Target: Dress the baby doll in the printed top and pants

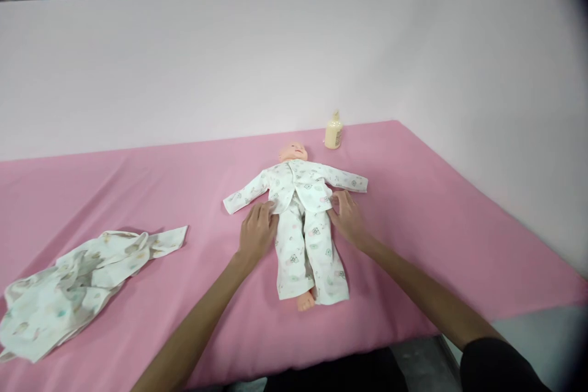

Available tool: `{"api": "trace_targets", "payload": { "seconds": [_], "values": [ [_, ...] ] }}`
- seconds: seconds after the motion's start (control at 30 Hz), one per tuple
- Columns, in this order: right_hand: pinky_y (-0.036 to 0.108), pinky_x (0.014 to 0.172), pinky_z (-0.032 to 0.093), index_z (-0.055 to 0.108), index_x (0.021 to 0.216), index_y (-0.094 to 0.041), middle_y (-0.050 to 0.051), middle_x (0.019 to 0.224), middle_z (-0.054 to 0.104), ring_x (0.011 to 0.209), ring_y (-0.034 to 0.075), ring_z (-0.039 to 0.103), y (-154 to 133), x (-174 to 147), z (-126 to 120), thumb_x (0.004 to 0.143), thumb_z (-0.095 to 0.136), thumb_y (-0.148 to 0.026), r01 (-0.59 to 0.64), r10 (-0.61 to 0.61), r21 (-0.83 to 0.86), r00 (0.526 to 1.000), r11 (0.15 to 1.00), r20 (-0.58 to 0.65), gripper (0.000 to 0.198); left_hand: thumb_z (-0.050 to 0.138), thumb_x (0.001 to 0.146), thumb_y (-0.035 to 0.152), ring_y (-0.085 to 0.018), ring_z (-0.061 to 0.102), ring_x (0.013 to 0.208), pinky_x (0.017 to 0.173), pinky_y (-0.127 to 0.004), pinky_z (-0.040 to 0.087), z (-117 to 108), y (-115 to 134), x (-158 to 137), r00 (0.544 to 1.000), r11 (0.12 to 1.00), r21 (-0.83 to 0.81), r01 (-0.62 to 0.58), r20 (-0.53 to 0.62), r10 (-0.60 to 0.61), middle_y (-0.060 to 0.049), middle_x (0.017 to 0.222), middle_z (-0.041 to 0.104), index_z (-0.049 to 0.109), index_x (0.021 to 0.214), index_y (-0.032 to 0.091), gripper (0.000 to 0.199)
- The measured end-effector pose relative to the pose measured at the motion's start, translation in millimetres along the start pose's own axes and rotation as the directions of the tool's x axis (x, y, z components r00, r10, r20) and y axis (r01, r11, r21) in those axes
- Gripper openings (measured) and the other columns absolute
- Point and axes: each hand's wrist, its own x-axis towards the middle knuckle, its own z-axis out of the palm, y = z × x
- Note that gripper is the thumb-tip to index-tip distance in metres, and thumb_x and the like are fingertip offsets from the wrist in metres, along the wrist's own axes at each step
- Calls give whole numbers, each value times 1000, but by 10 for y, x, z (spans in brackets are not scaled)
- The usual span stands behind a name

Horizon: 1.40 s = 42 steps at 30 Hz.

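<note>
A baby doll [296, 150] lies on its back on the pink sheet, head toward the wall. It wears a white printed jacket [313, 185] with both sleeves spread sideways and matching trousers [294, 251]. One bare foot [305, 301] shows below the trouser hems. My left hand [258, 228] is closed at the jacket's lower left corner, fingertips pinching the hem. On the other side, my right hand [348, 215] pinches the lower right corner the same way. The jacket's front edges part below the chest, above the trouser waist.
A crumpled white printed garment [87, 285] lies on the left of the pink sheet [220, 312]. Behind the doll's head, near the wall, stands a cream pump bottle [333, 131]. White walls [197, 67] border the bed at the back and right, with a window above.
</note>
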Motion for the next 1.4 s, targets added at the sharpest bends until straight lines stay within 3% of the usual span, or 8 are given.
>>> {"api": "trace_targets", "payload": {
  "seconds": [0.17, 0.4, 0.57, 0.7, 0.8, 0.87, 1.1, 1.4],
  "values": [
    [38, 73, 47, 55, 94, -20, 9, 96, 62, 88, 25, 58, 170, -38, 85, 97, 44, -38, -130, 132, -46, 990, 990, 54, 21, 40, 97, 31, -24, 64, 90, 70, -34, 49, 58, -1, -11, 977, 978, -63, 201, 81, -196, -10, 101, 66, 57, 112, 16, 27],
    [32, 55, 39, 48, 74, -23, 1, 69, 59, 61, 20, 55, 15, -2, 25, 100, 34, -41, -166, 143, 96, 966, 981, 214, 35, 35, 99, 29, -22, 65, 94, 79, -35, 50, 38, -4, -45, 979, 950, -239, 202, 82, -187, -8, 105, 69, 57, 113, 19, 28],
    [35, 67, 51, 60, 94, -21, 5, 90, 67, 81, 21, 64, -10, -210, -145, 99, 37, -45, -215, 169, 145, 946, 966, 277, 34, 38, 99, 32, -21, 63, 97, 84, -35, 51, -152, 93, -146, 981, 938, -293, 185, 118, -156, -7, 106, 67, 57, 112, 21, 26],
    [42, 93, 52, 51, 130, -29, 9, 133, 57, 119, 25, 57, -109, -640, -544, 93, 55, -47, -64, 10, 126, 922, 990, 388, 42, 47, 95, 45, -22, 63, 100, 80, -37, 56, -476, 197, -499, 929, 901, -284, 329, 268, -255, -8, 118, 63, 51, 127, 27, 36],
    [46, 101, 49, 43, 140, -32, 11, 140, 50, 130, 31, 49, -212, -1013, -759, 79, 73, -50, 105, -146, 110, 852, 988, 503, 70, 54, 92, 47, -25, 57, 122, 95, -39, 55, -649, 234, -898, 874, 913, -312, 264, 477, -90, -6, 140, 53, 39, 144, 36, 55],
    [47, 100, 50, 46, 136, -31, 11, 134, 55, 123, 31, 53, -259, -1208, -770, 77, 77, -41, 145, -178, 105, 846, 984, 503, 67, 54, 92, 44, -26, 51, 132, 103, -42, 51, -671, 245, -1139, 855, 924, -312, 222, 517, -31, -6, 146, 50, 33, 149, 36, 61],
    [40, 81, 54, 55, 106, -26, 5, 97, 64, 92, 22, 61, -314, -1390, -597, 89, 54, -14, 183, -264, 207, 827, 961, 497, 21, 48, 92, 28, -24, 66, 107, 92, -44, 56, -433, 390, -1391, 914, 954, -254, 158, 403, -44, -6, 123, 67, 43, 140, 28, 48],
    [37, 86, 53, 50, 121, -29, 6, 106, 64, 98, 20, 61, -399, -1431, -647, 92, 50, -14, 72, -190, 293, 898, 953, 398, 33, 47, 92, 24, -22, 69, 79, 66, -38, 60, -628, 616, -1609, 982, 941, -298, 160, 148, -120, -4, 89, 69, 55, 115, 31, 26]
  ]
}}
